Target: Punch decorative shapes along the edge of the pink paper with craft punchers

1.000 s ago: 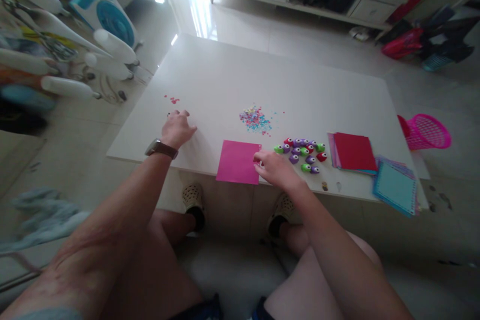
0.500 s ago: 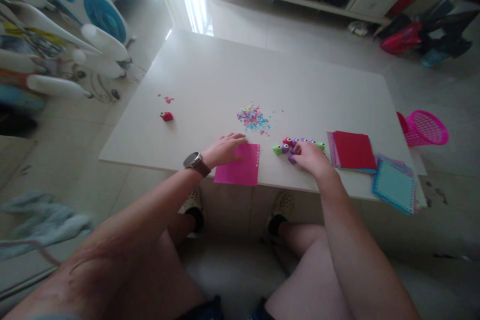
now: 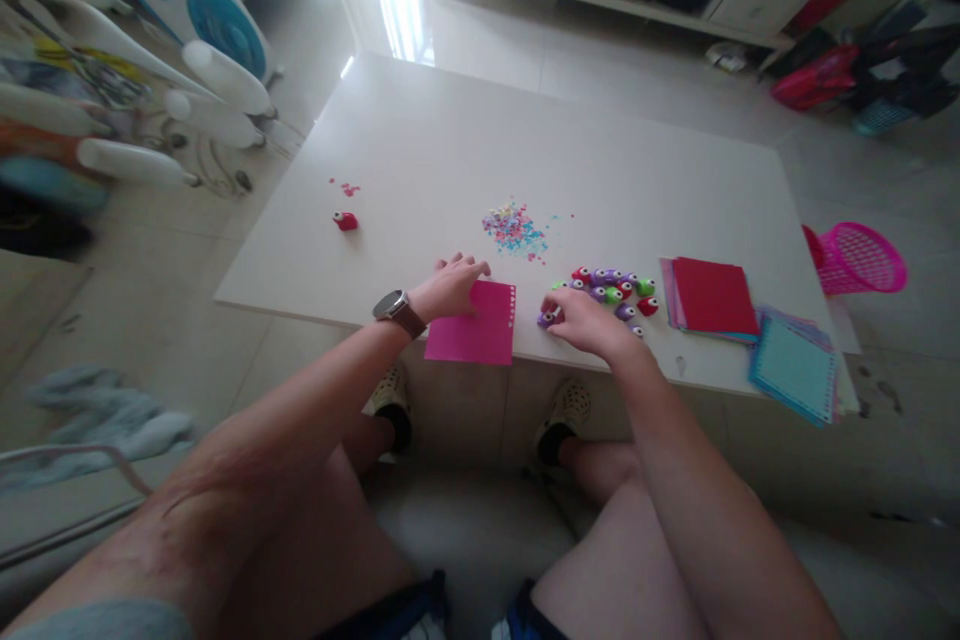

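My left hand (image 3: 450, 286), with a watch on its wrist, lies flat with fingers apart on the upper left corner of a pink paper sheet (image 3: 478, 332) at the table's near edge. My right hand (image 3: 589, 320) is just right of the sheet, its fingers closed on a small purple punch (image 3: 545, 318). Behind that hand lies a cluster of small red, green and purple punches (image 3: 615, 287). A pile of coloured paper bits (image 3: 514, 227) sits beyond the sheet. A lone red punch (image 3: 346, 220) stands far left on the table.
On the white table (image 3: 465, 140), a red paper stack (image 3: 712, 295) and a blue paper stack (image 3: 793, 367) lie at the right. A pink basket (image 3: 862, 260) sits on the floor beyond them. A blue fan (image 3: 202, 10) and clutter stand at left.
My left hand let go of the red punch at far left and came to the pink sheet. My right hand went to the punch cluster and drew back holding a purple one.
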{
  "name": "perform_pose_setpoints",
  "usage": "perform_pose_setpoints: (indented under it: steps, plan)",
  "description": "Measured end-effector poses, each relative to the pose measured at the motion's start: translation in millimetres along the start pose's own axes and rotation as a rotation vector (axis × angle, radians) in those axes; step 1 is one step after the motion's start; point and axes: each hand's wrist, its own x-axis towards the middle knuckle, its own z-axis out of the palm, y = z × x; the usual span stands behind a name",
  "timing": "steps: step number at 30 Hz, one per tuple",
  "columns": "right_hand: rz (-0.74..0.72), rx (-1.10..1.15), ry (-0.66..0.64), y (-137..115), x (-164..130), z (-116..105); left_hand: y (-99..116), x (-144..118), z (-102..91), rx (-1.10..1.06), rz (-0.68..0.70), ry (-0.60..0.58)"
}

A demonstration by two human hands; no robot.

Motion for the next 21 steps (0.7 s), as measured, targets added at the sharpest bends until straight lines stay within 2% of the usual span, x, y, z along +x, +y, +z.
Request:
perform_pose_setpoints:
  steps: [7,13,21]
  plan:
    - [0.004,-0.024,0.017,-13,8,10,-3,10,-6.5,-0.135,-0.01,-0.056]
    - [-0.045,-0.048,0.05,-15,14,10,-6,15,-10.8,-0.272,-0.017,-0.003]
    - [-0.081,-0.026,0.098,-19,14,14,-9,11,-6.7,-0.288,-0.027,0.018]
